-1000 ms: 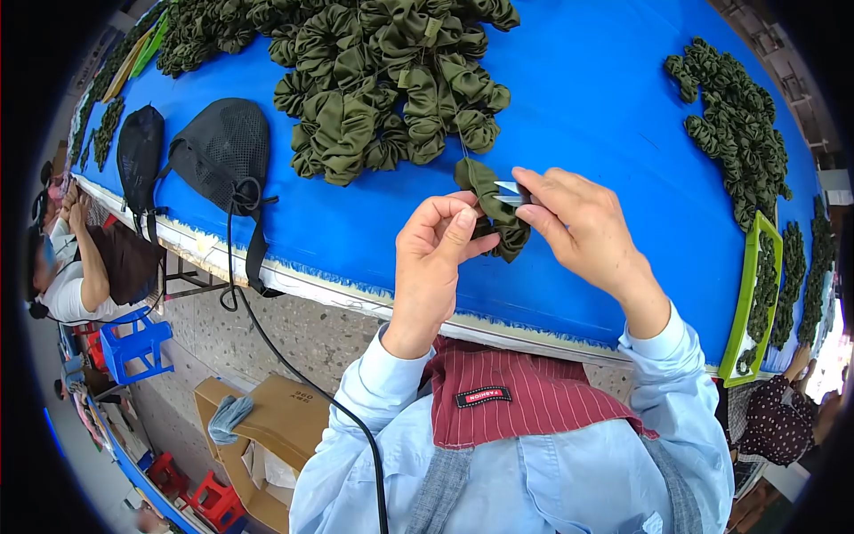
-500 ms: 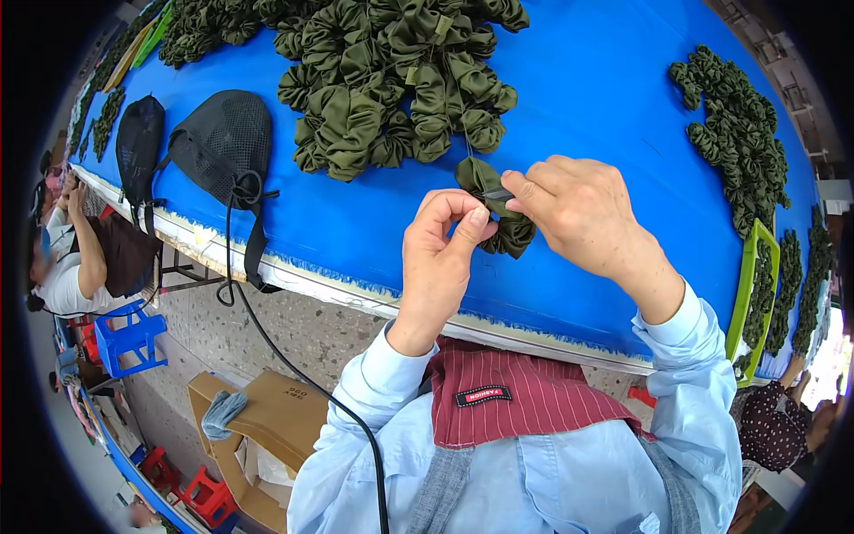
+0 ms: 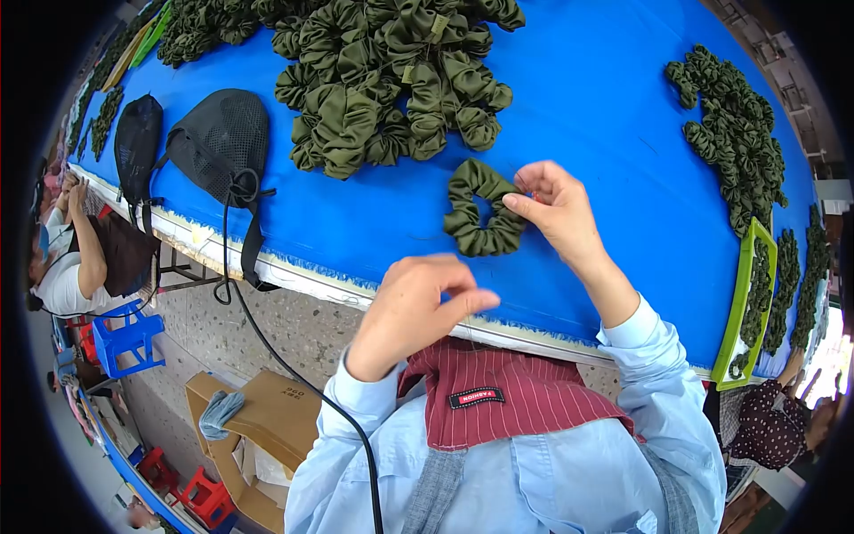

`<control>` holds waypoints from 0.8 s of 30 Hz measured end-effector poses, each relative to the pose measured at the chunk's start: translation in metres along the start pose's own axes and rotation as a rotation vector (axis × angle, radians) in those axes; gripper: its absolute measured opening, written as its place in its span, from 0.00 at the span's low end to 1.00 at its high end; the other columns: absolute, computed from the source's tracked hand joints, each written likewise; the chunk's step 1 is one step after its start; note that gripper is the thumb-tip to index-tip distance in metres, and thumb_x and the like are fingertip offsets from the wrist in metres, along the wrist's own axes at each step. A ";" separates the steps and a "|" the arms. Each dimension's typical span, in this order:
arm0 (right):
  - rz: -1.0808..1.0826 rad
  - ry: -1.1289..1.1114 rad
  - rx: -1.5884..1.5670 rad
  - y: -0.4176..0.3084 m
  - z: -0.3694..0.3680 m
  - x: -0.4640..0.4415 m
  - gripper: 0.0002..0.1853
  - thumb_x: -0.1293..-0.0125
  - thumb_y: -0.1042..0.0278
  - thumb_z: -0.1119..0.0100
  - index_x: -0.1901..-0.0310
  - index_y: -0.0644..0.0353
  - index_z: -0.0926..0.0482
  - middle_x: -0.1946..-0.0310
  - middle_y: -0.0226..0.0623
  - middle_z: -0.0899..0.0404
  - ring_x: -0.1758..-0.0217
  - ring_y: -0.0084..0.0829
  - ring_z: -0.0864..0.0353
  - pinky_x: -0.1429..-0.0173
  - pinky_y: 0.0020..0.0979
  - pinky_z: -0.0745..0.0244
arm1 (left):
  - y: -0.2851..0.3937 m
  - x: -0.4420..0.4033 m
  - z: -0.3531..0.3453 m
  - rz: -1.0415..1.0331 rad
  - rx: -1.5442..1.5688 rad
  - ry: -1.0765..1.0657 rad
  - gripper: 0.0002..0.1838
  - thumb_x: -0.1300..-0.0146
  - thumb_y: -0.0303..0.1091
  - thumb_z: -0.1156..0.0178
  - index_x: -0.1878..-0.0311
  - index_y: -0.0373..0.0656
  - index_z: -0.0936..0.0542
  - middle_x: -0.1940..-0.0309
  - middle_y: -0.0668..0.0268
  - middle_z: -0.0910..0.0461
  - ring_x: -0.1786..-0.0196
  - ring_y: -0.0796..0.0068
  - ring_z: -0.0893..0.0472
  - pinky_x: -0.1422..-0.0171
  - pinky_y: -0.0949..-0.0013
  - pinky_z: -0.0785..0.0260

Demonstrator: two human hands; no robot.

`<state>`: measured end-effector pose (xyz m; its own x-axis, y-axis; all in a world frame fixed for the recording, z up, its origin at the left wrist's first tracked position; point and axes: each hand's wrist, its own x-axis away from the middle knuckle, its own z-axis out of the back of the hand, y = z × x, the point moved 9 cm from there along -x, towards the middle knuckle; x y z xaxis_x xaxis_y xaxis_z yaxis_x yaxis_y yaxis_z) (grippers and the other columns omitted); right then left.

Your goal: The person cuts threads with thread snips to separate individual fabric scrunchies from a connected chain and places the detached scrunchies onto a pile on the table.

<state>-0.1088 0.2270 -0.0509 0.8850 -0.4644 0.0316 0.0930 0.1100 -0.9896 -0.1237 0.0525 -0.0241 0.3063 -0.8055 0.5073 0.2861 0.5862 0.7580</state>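
A dark green scrunchie (image 3: 476,238) lies as a ring on the blue table cover (image 3: 587,294), its centre hole showing. My right hand (image 3: 562,214) pinches the ring's right edge between thumb and fingers. Something small and reddish shows among those fingers, too little of it to name. Nearer the table's front edge, my left hand (image 3: 418,307) hovers apart from the scrunchie. Its fingers are loosely curled and slightly smeared, the thumb stands away from them, and I see nothing held. A large pile of green scrunchies (image 3: 347,116) sits just beyond.
Black mesh bags (image 3: 222,142) with a cord lie at the left. More scrunchies (image 3: 734,133) are heaped at the right, near a green-framed basket (image 3: 743,329). On the floor stand a cardboard box (image 3: 258,418) and a blue stool (image 3: 129,338). Another person (image 3: 76,258) sits at the left.
My left hand has let go of the scrunchie and moved down toward me. My right hand has turned and shifted to the ring's right edge. The scrunchie now lies open and flat.
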 end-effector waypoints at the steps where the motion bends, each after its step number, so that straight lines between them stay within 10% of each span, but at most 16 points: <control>1: 0.002 -0.003 -0.002 -0.004 -0.004 0.003 0.09 0.43 0.75 0.37 0.60 0.61 0.23 0.75 0.25 0.24 0.76 0.14 0.34 0.73 0.17 0.38 | 0.000 -0.001 -0.003 0.002 -0.001 0.003 0.12 0.47 0.29 0.35 0.59 0.38 0.23 0.59 0.62 0.25 0.62 0.71 0.26 0.56 0.73 0.34; 5: -0.257 -0.042 -0.284 -0.017 -0.028 0.033 0.07 0.41 0.74 0.38 0.61 0.61 0.22 0.74 0.26 0.24 0.76 0.13 0.35 0.71 0.15 0.39 | 0.034 0.019 0.034 -0.417 -0.073 0.875 0.20 0.50 0.31 0.33 0.53 0.38 0.25 0.62 0.62 0.22 0.61 0.66 0.25 0.55 0.71 0.34; 24: -0.184 -0.361 0.139 -0.021 -0.047 -0.031 0.12 0.35 0.63 0.42 0.60 0.62 0.17 0.80 0.28 0.24 0.80 0.14 0.36 0.76 0.15 0.42 | -0.012 0.020 0.042 -0.296 0.407 0.927 0.19 0.48 0.21 0.41 0.50 0.35 0.27 0.65 0.62 0.20 0.68 0.75 0.23 0.63 0.75 0.31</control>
<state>-0.1601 0.1977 -0.0373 0.9486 -0.1529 0.2769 0.3026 0.1829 -0.9354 -0.1590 0.0257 -0.0057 0.8974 -0.4292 -0.1022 0.1891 0.1647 0.9681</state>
